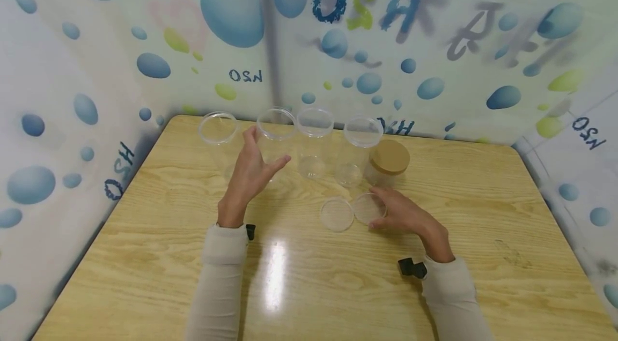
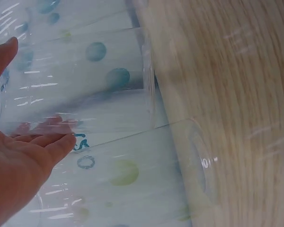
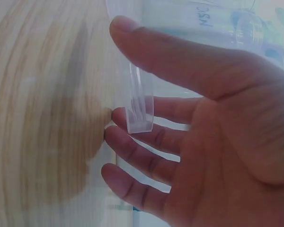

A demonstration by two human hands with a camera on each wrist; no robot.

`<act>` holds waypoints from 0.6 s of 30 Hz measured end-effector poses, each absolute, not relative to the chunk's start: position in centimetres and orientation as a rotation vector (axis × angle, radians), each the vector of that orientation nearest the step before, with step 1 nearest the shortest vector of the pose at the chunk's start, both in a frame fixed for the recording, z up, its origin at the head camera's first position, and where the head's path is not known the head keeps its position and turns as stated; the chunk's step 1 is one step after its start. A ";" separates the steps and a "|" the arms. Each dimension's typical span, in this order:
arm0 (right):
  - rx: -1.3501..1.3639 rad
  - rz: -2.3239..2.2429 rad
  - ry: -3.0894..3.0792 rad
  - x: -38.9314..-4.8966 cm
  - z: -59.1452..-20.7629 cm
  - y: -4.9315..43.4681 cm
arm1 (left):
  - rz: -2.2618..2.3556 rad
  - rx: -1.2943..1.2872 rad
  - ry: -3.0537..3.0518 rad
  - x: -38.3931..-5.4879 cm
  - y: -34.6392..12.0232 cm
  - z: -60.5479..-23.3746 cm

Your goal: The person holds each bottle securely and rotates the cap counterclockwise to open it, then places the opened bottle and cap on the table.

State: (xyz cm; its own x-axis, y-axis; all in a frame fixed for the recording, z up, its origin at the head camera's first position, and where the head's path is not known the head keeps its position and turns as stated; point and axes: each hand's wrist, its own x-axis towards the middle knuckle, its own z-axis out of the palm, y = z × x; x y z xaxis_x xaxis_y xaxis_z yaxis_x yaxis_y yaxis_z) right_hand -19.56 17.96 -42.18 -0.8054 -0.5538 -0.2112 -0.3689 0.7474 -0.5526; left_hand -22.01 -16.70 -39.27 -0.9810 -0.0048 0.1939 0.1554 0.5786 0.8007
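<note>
My left hand (image 1: 254,169) is spread around a tall clear jar (image 1: 276,129). In the left wrist view its fingers (image 2: 57,146) lie along one side of that jar, and the thumb stands apart on the other side. My right hand (image 1: 403,212) is low over the table at a round clear lid (image 1: 369,209), with thumb and fingers spread around its right edge. The right wrist view shows the lid's upright rim (image 3: 141,106) between thumb and fingers, with the fingers loosely bent. Another clear lid (image 1: 337,214) lies flat beside it on the left.
More tall clear jars stand open along the back: one (image 1: 218,129) left of my left hand and two (image 1: 315,124) to the right. A shorter jar with a tan lid (image 1: 390,157) ends the row. The wooden table (image 1: 328,287) meets a printed wall cloth (image 1: 299,57) behind.
</note>
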 end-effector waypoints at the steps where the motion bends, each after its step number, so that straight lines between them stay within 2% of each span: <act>1: -0.712 -0.706 2.588 -19.5 -42.2 17.9 | -1.354 -0.128 -2.630 -22.1 -16.7 -39.4; 18: -0.693 -0.692 2.624 -19.3 -42.5 17.6 | -1.315 -0.043 -2.554 -22.5 -16.5 -40.1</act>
State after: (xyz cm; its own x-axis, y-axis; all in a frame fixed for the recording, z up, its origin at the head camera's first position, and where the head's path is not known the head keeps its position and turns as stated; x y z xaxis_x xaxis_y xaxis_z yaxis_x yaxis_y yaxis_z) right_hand -19.33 17.64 -42.48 -0.8235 -0.5331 -0.1943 -0.3679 0.7624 -0.5323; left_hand -22.51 -16.49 -40.09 -0.9637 -0.0953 0.2492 0.1474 0.5884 0.7950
